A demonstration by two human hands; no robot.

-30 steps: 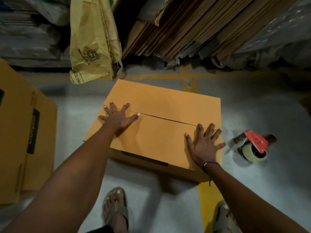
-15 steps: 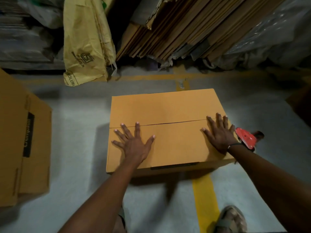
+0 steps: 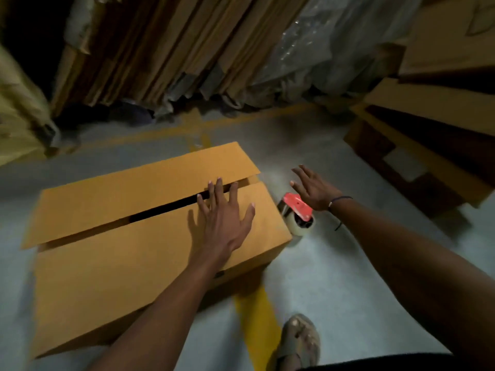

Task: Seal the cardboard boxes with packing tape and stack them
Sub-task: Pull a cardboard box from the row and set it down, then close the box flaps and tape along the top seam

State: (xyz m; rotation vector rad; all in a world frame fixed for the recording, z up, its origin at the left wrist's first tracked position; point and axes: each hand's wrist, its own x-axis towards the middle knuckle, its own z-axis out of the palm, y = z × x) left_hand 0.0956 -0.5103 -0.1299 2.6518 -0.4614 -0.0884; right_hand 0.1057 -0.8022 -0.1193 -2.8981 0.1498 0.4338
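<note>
Nearest the camera, a sandalled foot [image 3: 300, 341] stands on the grey floor [image 3: 348, 277] beside a yellow painted line [image 3: 254, 317], and both forearms reach forward from the bottom edge.

The box [image 3: 134, 263] sits on the floor just ahead, its two top flaps folded down but not sealed — no tape shows on it, and a dark gap runs along the seam, widest near the middle. The left hand [image 3: 222, 218] lies flat and spread on the near flap, fingertips reaching the gap, holding the flap down. So the folding is done; taping has not begun, and stacking is further off.

Just beyond the box's right corner, the tape dispenser [image 3: 296, 216] (red top, clear roll) rests on the floor, touching or nearly touching the box — I cannot tell which. The right hand [image 3: 312, 190] hovers open over it, fingers spread, holding nothing; whether it touches the red top is unclear. By my reading, picking up the dispenser is the step in hand.

Farther right, other cardboard boxes [image 3: 434, 108] stand piled; whether they are sealed cannot be made out. At the back lean flat cardboard sheets [image 3: 160, 54] and crumpled plastic wrap [image 3: 334, 49]. The picture is dim and smeared, and the box's near left corner runs towards the edge of view.
</note>
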